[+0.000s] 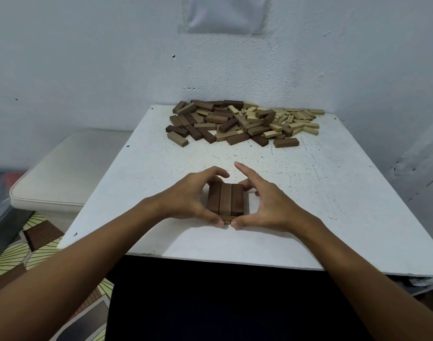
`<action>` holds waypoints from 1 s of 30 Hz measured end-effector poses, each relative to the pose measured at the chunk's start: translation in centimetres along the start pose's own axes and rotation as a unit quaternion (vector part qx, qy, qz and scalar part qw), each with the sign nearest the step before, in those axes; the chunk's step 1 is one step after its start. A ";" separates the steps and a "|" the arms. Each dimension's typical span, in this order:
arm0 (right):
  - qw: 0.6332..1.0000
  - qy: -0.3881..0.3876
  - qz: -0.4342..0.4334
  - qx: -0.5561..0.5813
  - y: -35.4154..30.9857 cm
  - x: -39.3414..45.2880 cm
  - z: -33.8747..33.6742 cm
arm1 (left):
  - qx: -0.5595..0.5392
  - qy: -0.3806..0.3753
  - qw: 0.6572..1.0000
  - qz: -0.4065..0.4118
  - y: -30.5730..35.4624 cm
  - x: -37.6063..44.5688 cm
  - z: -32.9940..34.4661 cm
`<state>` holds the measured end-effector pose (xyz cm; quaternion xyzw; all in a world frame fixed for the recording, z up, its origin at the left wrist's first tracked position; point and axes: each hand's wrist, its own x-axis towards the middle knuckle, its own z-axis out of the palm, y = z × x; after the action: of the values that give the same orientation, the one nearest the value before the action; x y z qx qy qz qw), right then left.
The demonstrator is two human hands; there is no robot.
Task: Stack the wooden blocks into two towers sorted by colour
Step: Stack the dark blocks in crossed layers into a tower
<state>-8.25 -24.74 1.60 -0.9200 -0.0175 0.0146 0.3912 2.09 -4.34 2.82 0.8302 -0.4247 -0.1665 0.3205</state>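
- A cream cushion lies left of the tabletop, beside its left edge.
- The left hand is near the front edge of the tabletop; its fingers curl round the left side of the dark stack, with the thumb at the near side.
- The dark stack has three dark brown blocks side by side on top, with their long sides pointing away from the front edge; below them a lower layer shows only as a thin edge, so its count I cannot tell.
- The right hand holds the right side of the stack, with the thumb at the near side and the index finger straight.
- The loose pile lies at the back edge: dark blocks are mostly on its left, light ones mostly on its right, too many and too overlapped to count.
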 end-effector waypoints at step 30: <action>0.999 0.005 -0.033 0.018 0.0 0.6 0.1 | 0.028 0.000 1.000 0.001 0.5 0.4 0.2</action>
<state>-7.66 -24.63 1.54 -0.9117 -0.0460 -0.0027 0.4082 1.93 -4.95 2.96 0.8381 -0.4302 -0.1546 0.2976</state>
